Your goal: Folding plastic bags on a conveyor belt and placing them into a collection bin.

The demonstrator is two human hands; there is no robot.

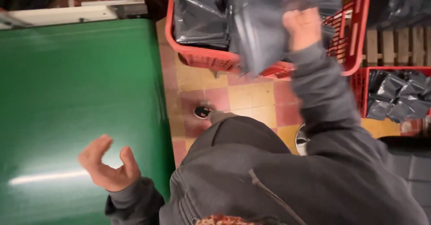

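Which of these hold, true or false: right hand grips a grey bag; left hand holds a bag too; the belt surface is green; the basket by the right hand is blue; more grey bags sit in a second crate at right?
1. The right hand grips a grey plastic bag. True.
2. The left hand holds a bag too. False: it is open and empty, over the belt.
3. The belt surface is green. True.
4. The basket by the right hand is blue. False: it is red.
5. More grey bags sit in a second red crate at right. True.
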